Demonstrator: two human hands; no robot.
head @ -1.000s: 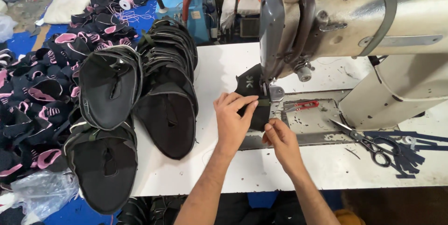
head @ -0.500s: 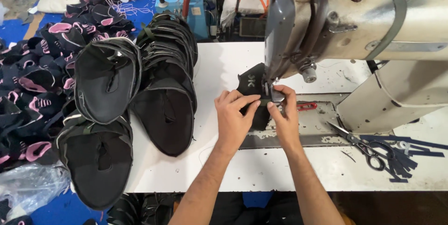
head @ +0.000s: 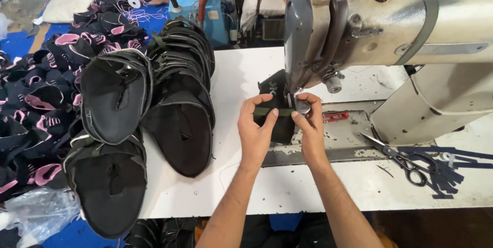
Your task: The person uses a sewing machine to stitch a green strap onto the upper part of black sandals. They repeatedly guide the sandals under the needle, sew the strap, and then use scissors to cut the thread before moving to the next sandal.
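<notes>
Both hands meet at the needle of the sewing machine, a big cream-painted metal body with worn grey edges whose right end runs out of view and whose head hides the far part of the work. Left of it on the white table lie stacks of black shoe uppers, flat, rounded fabric shapes with pale edging, fanned over one another; the nearest stack hangs over the table's near edge. Farther left, a heap of black and pink pieces is cut off by the picture's edge. The left hand comes in from the near side, forearm angled up, thumb and fingers pinched on a narrow olive strap that crosses a small black fabric piece lying on the grey machine bed. The right hand grips the strap's right end just under the presser foot, fingers curled tight; the needle itself is too hidden to make out. Black scissors lie to the right beside dark blue strips, and a small red tool sits just right of the right hand.
</notes>
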